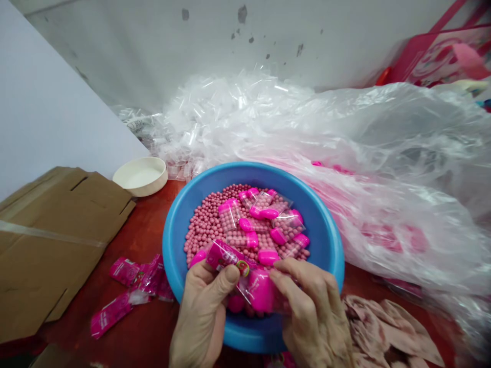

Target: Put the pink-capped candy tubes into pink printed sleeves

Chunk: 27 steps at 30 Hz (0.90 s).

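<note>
My left hand (205,306) grips a glossy pink printed packet (224,254) between thumb and fingers over the near part of a blue basin (172,225). Just right of the packet is a clear container with a bright pink cap (261,291). My right hand (316,306) has its fingers curled around that container's right side; its fingertips partly hide the edge. Beneath both hands the basin holds many small pink balls (207,220). Several clear containers with pink caps (229,214), filled with the balls, lie on top of them.
Left of the basin are several pink packets (111,313) and a folded cardboard box (57,240). A cream round lid or tray (141,176) stands behind them. Clear plastic bags (383,138) and a heap of clear containers (230,102) fill the back. A crumpled cloth (391,329) lies at right.
</note>
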### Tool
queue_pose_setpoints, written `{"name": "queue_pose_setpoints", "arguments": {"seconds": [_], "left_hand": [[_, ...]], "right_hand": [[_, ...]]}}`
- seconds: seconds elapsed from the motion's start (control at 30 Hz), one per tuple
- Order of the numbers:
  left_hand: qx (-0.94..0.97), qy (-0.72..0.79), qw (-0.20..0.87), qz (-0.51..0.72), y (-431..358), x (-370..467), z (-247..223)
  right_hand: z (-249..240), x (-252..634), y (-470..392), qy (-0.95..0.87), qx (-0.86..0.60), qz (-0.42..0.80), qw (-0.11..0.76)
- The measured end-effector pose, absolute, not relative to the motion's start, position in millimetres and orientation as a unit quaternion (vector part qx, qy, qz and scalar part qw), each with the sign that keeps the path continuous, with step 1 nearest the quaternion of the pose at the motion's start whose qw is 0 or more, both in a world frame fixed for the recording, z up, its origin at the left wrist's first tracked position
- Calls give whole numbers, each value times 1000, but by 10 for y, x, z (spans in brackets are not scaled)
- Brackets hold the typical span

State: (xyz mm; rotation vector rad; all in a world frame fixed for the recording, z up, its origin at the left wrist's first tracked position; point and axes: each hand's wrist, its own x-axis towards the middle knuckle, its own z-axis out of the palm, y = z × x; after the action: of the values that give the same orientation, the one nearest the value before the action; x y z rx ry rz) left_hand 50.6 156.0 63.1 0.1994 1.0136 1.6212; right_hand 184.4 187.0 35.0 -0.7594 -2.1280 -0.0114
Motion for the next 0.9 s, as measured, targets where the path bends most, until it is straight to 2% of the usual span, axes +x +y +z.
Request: {"name": "queue_pose_setpoints", "arguments": {"seconds": [0.2,0.47,0.6,0.9], "left_hand": [[82,433,578,687,1541,517,629],[106,502,527,678,1494,571,652],[114,541,526,647,1481,604,676],[115,539,555,623,1490,626,631]], "right_hand": [[268,1840,1846,-853,-297,-11,430],[263,1886,1741,-879,-361,-28,309],[239,1863,1721,-879,-386,-23,280],[212,1981,1811,-846,-374,26,380]]}}
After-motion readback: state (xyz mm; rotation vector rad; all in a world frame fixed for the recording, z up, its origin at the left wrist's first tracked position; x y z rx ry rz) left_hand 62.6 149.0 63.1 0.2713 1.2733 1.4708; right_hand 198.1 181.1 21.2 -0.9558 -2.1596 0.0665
